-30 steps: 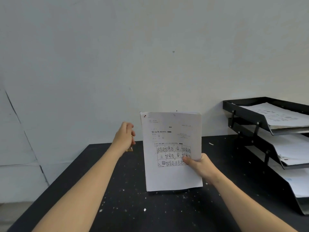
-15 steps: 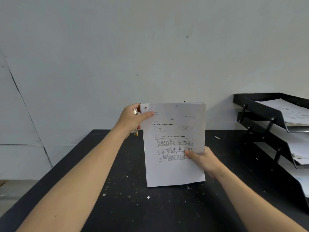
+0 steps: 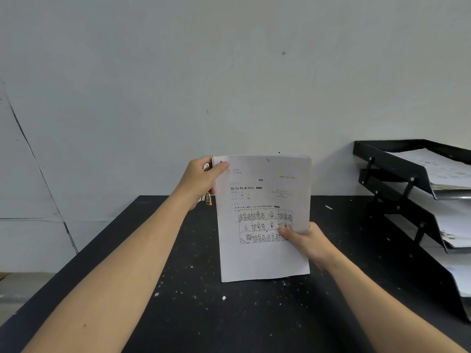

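White paper stack (image 3: 263,259) held upright above the black table (image 3: 193,322)! Left hand (image 3: 200,183) pinches its top corner, thumb in front, a small orange-ended object (image 3: 208,200) tucked under those fingers. Right hand (image 3: 307,242) grips the opposite edge lower down, thumb on the print.

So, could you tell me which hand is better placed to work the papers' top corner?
Left, probably: the left hand pinches the papers at the top-left corner; the right hand holds the lower right edge.
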A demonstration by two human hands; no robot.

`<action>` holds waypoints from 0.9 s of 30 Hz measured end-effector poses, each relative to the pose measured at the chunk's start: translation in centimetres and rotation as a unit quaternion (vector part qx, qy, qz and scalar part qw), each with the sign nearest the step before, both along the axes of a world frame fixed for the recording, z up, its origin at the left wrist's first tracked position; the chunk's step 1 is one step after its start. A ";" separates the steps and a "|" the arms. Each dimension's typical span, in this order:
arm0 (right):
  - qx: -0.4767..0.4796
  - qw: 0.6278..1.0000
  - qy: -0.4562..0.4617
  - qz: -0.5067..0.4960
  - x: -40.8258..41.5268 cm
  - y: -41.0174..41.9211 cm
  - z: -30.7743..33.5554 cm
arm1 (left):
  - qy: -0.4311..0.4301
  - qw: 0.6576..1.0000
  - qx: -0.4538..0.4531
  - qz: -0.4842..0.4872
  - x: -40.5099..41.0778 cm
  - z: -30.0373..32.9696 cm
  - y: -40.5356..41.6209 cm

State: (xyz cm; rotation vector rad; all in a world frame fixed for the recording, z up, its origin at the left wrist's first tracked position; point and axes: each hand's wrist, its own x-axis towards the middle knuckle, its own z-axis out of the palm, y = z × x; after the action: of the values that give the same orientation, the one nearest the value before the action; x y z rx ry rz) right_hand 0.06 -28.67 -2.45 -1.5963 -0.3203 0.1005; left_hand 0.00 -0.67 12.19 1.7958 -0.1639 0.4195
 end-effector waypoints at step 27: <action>0.004 1.000 0.011 -0.006 -0.1 -0.8 -0.1 | 0.084 0.993 -0.080 -0.019 0.7 -1.6 -0.1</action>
State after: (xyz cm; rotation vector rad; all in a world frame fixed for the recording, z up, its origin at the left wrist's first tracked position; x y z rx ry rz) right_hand -0.05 -29.43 -2.50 -1.5872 -0.2939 0.1072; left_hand 0.65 -0.78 10.58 1.6591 -0.0460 0.2461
